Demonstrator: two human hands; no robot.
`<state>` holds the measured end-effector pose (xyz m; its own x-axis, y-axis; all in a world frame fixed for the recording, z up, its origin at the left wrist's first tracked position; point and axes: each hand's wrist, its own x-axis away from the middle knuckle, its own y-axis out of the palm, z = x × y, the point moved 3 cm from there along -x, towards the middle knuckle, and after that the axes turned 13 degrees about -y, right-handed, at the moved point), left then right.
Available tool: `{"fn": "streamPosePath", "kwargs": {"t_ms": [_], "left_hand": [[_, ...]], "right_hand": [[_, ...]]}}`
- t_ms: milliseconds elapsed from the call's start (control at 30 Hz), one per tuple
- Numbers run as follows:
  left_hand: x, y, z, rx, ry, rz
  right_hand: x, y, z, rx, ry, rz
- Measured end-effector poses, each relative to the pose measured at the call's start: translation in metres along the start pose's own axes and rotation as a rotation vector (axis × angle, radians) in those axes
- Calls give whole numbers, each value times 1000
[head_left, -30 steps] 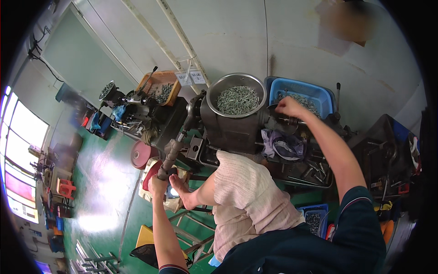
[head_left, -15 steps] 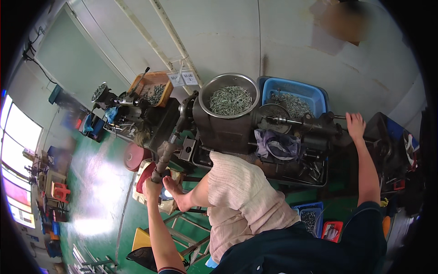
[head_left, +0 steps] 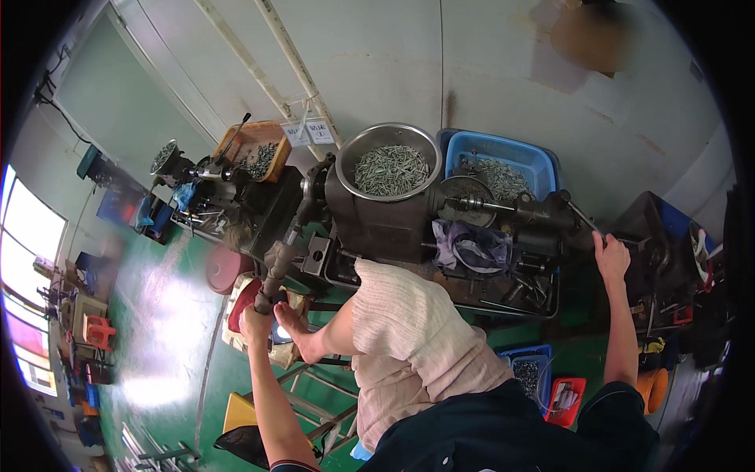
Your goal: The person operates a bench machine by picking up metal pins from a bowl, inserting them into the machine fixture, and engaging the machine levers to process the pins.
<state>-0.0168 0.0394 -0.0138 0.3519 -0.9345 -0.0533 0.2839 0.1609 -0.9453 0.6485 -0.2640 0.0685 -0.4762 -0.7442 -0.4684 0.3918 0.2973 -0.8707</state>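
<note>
My left hand grips the lower end of a long grey metal lever that rises to a dark machine. My right hand is closed on a thin metal handle at the machine's right end. A steel bowl full of small metal pins sits on top of the machine. My bare foot rests beside the left hand, my knee in pale trousers raised in front of the machine.
A blue bin of metal parts stands behind the machine, an orange tray of parts to the left. A purple cloth lies on the machine bed. A smaller blue bin and red box sit on the green floor.
My right hand left the blue bin, swung right and down, and now holds the thin handle at the machine's right end. My left hand has stayed on the lever.
</note>
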Motion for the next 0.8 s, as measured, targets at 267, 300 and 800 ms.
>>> {"fn": "streamPosePath", "kwargs": {"t_ms": [267,300,800], "left_hand": [[2,-9,3,-16,4,33],[1,-9,0,-15,3,30],[5,-10,4,-28,38,22]], "right_hand": [[-1,-3,-11,14,68,-64],[0,-4,-11,-6,75,-80],[-97,23,-88,-168,-57,262]]}}
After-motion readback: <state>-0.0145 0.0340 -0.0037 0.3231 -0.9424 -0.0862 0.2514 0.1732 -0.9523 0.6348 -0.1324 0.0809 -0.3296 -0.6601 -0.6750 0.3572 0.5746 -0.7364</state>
